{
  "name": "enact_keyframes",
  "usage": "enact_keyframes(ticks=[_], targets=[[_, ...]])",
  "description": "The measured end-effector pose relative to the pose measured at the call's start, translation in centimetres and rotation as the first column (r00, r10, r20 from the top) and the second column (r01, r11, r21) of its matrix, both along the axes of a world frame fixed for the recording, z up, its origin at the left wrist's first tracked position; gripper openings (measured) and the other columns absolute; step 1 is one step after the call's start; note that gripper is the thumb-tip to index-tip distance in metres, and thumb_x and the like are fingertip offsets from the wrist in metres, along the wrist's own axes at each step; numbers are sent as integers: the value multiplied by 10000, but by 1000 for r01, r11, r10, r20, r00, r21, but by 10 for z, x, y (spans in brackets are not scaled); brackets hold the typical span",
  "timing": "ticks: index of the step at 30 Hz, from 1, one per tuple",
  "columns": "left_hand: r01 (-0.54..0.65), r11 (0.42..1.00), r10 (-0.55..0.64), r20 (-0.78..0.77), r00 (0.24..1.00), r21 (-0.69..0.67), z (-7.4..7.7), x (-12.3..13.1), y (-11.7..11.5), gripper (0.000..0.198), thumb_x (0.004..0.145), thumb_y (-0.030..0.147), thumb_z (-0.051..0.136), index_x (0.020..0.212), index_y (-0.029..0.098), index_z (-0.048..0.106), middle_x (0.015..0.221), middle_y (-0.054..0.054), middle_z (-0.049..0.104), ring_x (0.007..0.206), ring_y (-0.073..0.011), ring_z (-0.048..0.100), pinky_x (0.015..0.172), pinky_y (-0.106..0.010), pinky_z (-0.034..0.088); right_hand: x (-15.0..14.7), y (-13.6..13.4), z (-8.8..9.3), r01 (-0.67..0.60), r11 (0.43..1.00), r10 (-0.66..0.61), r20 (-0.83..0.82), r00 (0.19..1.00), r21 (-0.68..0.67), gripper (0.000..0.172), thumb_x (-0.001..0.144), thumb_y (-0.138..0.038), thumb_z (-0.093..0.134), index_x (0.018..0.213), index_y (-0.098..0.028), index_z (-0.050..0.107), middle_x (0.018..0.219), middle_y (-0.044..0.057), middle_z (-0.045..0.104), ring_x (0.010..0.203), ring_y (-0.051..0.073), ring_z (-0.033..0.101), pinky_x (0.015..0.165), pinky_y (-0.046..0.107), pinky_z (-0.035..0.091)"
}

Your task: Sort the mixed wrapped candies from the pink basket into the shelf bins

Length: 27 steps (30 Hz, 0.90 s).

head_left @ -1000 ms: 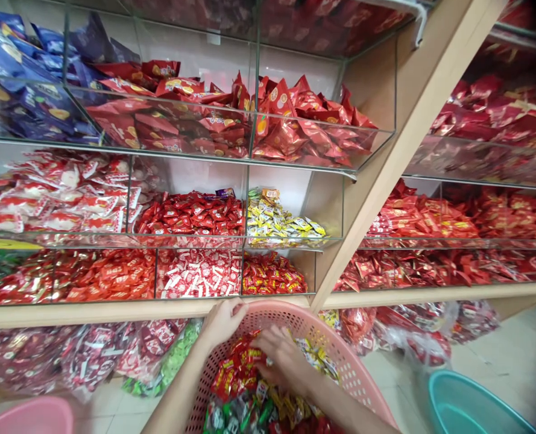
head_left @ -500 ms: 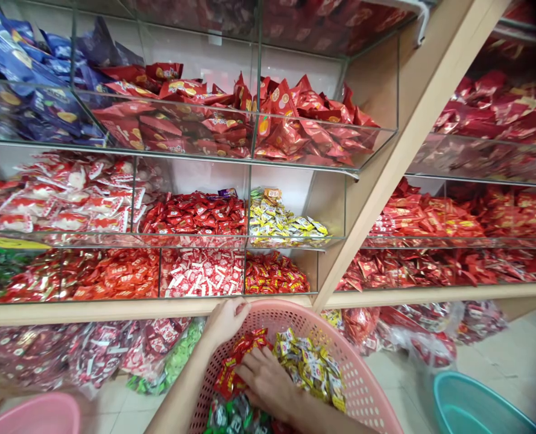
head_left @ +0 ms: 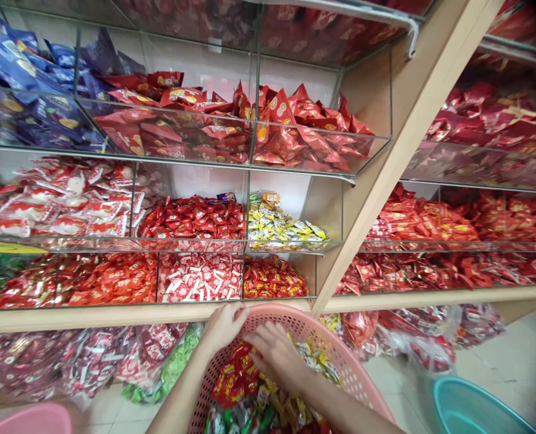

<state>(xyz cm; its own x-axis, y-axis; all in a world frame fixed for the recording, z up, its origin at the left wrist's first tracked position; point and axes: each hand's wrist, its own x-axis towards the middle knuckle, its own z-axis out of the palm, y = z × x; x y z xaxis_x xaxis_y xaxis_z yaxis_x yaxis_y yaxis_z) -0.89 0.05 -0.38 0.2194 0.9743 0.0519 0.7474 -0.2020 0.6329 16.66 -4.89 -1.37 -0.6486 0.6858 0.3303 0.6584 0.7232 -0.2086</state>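
Behind everything stand wooden shelves [head_left: 105,317] with glass walls, and each section carries a pile of wrapped sweets. On the tiled floor [head_left: 129,411], under the lowest board, there lie filled plastic bags [head_left: 96,358]; a pink tub [head_left: 35,417] is at the left edge and a turquoise tub [head_left: 438,398] at the right.

The basket [head_left: 353,371], pink and with many holes, is close in front of the lowest board, below the section of red-and-yellow sweets [head_left: 274,277]. The left hand [head_left: 223,325] is on its far rim, with the fingers bent over the edge and holding it. The right hand [head_left: 279,355] is inside the basket, just over the sweets; its fingers lie near to one another and are a little bent. Whether they hold a sweet, I cannot tell, because the hand covers this place.

In the basket, red sweets [head_left: 235,380] are at the left, yellow sweets [head_left: 324,364] at the right, and green sweets [head_left: 231,419] nearer to the person. So the colours are partly apart, but around the right wrist they are mixed. Many sweets are in the basket, and I judge that the handling is only halfway, not finished.
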Motion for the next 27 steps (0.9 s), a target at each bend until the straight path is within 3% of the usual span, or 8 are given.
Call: enact_keyframes(ticks=[7,11,14,20,24,27], targets=[[5,999,-5,-15,1000,46,-7,-1,2,361,883,446,370,810,214,637,749,-23,660,706,-152,587,658,-218,360,17,67,37,241,970,-238,-82,968,31,245,875,-177,457,1095,-210,559,979,66,588,907,203,458,793,326,363],[31,997,-29,-18,999,71,-6,-2,1,359,890,447,358,815,218,625,723,-10,646,685,-146,580,628,-213,344,10,93,44,207,977,-209,34,977,48,337,869,-121,418,1174,-215,528,1076,75,565,961,209,449,784,323,357],[24,997,-23,-17,1000,77,-5,-2,1,359,890,451,358,801,218,615,713,-6,639,686,-145,579,630,-212,344,1,103,46,156,987,-159,110,981,29,357,860,-113,414,1183,-218,527,1146,78,542,993,208,444,799,326,354],[31,997,-30,-11,999,73,-5,-2,0,363,893,452,355,808,219,621,720,-6,645,694,-148,584,643,-212,353,-5,111,45,191,980,-179,180,967,-49,458,788,-94,485,1233,-207,488,1152,84,556,1034,228,447,841,353,357],[20,998,-19,-15,1000,56,-2,-1,-1,373,891,460,359,844,218,638,750,-17,660,721,-156,595,660,-215,364,-1,111,43,192,981,-186,140,972,-28,415,799,-114,504,1204,-201,511,1105,94,562,1017,226,469,851,349,377],[12,999,-11,-16,1000,43,-2,-1,-1,362,884,466,370,884,230,645,779,-20,670,754,-164,605,680,-219,373,5,109,40,153,988,-153,14,988,-9,358,816,-153,520,1171,-196,532,1075,92,556,991,214,495,853,344,405]])
